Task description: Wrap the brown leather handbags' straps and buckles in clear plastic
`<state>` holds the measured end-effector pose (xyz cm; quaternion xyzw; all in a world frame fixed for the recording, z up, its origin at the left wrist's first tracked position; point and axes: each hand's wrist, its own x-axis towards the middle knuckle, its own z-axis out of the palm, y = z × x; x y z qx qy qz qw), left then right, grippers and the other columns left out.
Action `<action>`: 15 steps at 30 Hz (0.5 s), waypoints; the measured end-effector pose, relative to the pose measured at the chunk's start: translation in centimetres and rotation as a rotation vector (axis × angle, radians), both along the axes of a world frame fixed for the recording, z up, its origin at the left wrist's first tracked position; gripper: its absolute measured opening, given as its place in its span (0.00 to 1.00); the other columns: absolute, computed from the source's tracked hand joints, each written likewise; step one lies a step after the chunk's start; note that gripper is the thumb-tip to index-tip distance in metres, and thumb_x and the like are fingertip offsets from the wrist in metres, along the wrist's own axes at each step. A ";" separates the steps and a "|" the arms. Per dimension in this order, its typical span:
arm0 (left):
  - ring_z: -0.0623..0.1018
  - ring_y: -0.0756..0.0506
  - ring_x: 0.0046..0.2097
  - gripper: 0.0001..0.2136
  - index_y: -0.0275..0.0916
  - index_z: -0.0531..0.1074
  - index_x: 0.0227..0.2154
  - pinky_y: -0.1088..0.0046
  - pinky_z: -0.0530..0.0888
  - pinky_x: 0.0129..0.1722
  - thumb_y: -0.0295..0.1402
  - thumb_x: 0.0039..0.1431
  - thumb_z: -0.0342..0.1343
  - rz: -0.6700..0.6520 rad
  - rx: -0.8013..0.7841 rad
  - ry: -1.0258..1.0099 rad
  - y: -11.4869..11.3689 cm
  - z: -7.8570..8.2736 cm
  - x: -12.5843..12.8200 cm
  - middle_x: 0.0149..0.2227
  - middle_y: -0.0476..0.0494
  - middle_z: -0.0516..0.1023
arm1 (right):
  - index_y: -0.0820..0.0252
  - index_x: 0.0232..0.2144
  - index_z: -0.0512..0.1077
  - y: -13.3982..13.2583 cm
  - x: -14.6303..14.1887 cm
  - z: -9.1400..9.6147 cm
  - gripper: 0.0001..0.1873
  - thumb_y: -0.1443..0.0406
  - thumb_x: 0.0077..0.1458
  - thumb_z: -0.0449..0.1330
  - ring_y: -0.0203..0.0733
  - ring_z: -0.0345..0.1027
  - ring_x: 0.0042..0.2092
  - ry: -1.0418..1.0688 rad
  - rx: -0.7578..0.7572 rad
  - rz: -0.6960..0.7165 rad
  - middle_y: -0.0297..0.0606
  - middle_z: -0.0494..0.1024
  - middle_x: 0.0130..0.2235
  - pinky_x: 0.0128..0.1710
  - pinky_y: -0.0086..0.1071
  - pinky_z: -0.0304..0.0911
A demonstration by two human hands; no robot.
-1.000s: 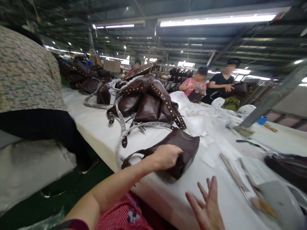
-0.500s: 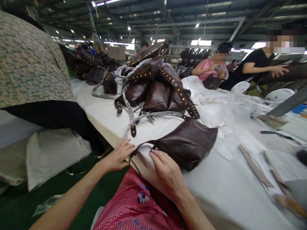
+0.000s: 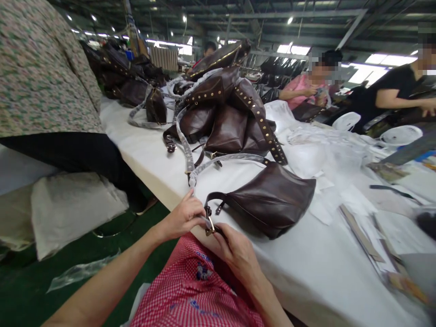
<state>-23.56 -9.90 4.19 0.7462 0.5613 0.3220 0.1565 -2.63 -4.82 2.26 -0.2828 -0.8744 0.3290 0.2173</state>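
A dark brown leather handbag point(image 3: 272, 195) lies on its side on the white-covered table in front of me. Its short strap curves toward me and ends at a metal buckle point(image 3: 210, 223) near the table's edge. My left hand point(image 3: 187, 214) is closed on the plastic-wrapped strap point(image 3: 194, 179), just left of the buckle. On the buckle's other side, my right hand point(image 3: 235, 247) pinches the dark strap end, partly hidden by the fingers. The wrapped strap runs from my left hand up and over to the bag's far corner.
Beyond the bag is a pile of brown studded bags point(image 3: 225, 127). Clear plastic and paper scraps point(image 3: 327, 154) cover the right side, with white fans point(image 3: 402, 135) behind. A person in a floral top point(image 3: 44, 72) stands close on the left; other people work across the table.
Both hands have come together around the buckle, which now shows between them. My left hand has closed its fingers and moved right. The view has shifted slightly.
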 end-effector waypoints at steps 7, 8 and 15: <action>0.73 0.44 0.47 0.06 0.39 0.70 0.39 0.46 0.45 0.64 0.32 0.59 0.55 -0.039 0.050 0.119 0.2 1.7 2.8 0.41 0.44 0.76 | 0.58 0.35 0.72 0.5 1.1 1.1 0.09 0.63 0.61 0.52 0.36 0.67 0.31 0.117 -0.349 0.001 0.33 0.76 0.30 0.34 0.27 0.61; 0.71 0.42 0.50 0.12 0.39 0.69 0.43 0.44 0.46 0.63 0.34 0.57 0.57 -0.047 0.076 0.154 0.2 1.9 3.3 0.47 0.40 0.74 | 0.59 0.35 0.72 0.5 1.3 1.2 0.09 0.63 0.61 0.53 0.36 0.67 0.31 0.145 -0.402 -0.005 0.32 0.75 0.30 0.33 0.27 0.61; 0.71 0.40 0.49 0.12 0.36 0.69 0.40 0.48 0.49 0.63 0.34 0.54 0.60 -0.143 0.122 0.297 1.1 1.9 6.4 0.38 0.42 0.77 | 0.59 0.39 0.73 1.0 2.8 0.9 0.11 0.63 0.60 0.52 0.38 0.67 0.36 0.202 -0.358 -0.009 0.35 0.77 0.35 0.38 0.29 0.62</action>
